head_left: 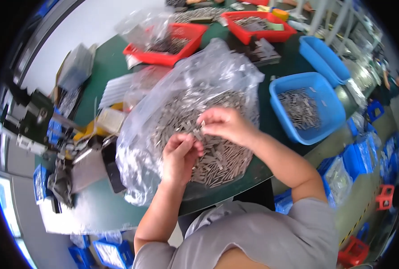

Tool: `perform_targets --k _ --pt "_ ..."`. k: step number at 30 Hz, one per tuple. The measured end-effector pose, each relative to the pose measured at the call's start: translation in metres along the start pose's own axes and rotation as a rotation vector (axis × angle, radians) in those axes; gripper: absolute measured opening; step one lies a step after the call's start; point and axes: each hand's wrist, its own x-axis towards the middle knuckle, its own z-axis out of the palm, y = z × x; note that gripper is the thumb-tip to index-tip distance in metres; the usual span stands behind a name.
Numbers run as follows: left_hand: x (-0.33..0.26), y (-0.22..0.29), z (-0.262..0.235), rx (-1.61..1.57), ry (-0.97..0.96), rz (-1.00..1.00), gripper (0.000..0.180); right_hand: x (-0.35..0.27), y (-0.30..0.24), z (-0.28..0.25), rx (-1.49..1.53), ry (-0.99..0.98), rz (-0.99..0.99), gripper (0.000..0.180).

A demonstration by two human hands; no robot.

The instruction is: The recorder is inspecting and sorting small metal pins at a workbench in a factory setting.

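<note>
A heap of small grey metal strips (224, 166) lies in an opened clear plastic bag (139, 152) on the green table. Above the heap, my right hand (226, 124) pinches a small metal strip (202, 123) between thumb and fingertips. Close by on its left, my left hand (178, 157) is closed, its thumb pressed against the curled fingers. Whatever it grips, if anything, is too small to make out. The two hands are near each other but apart.
On the right, a blue basket (331, 121) holds more metal strips, with a second blue basket (325, 60) behind. Two red trays (190, 33) of parts stand at the back. A dark green bench tool (38, 114) and a black phone-like slab (112, 163) are on the left.
</note>
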Motion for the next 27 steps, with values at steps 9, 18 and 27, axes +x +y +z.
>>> perform_targets --k 9,18,27 --pt "-0.001 -0.007 -0.002 -0.04 -0.088 -0.028 0.007 -0.016 -0.008 0.016 -0.177 0.038 -0.087 0.01" --pt "0.0 -0.005 -0.003 -0.043 -0.087 -0.004 0.005 -0.015 -0.014 0.013 -0.321 0.055 -0.168 0.01" --pt "0.001 -0.006 -0.002 -0.001 -0.132 -0.014 0.005 -0.014 -0.01 0.013 -0.346 0.03 -0.282 0.011"
